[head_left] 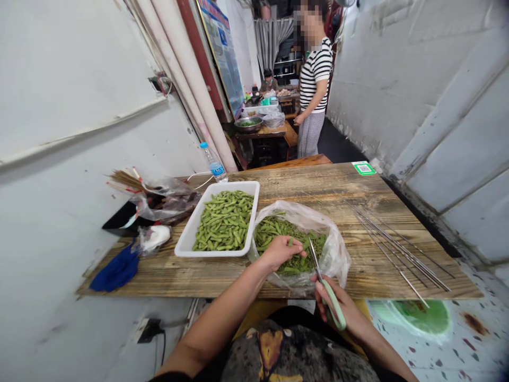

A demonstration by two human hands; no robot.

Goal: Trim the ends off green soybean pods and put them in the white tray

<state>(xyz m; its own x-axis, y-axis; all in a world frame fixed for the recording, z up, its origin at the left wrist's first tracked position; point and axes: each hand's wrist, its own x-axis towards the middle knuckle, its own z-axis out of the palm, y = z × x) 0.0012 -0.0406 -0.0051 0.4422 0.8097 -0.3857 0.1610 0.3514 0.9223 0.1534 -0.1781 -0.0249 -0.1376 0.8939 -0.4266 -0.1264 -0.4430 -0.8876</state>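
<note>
My left hand (283, 251) is over a clear plastic bag (339, 249) of green soybean pods, its fingers pinched on an edamame pod (293, 243). In my right hand (334, 302) is a pair of scissors (333, 304) with pale green handles, its blades pointing up at the bag beside the left fingertips. Whether the blades touch a pod I cannot tell. Loose edamame pods (269, 229) fill the bag. To the left stands a white plastic tray (183, 245) heaped with edamame pods (225, 220).
Metal skewers (401, 249) lie on the wooden table (318, 183) at right. A water bottle (216, 165), a blue cloth (116, 269) and bagged wooden sticks (125, 180) are at left. Beyond, a person in a striped top (314, 79) stands near another table; someone sits farther back.
</note>
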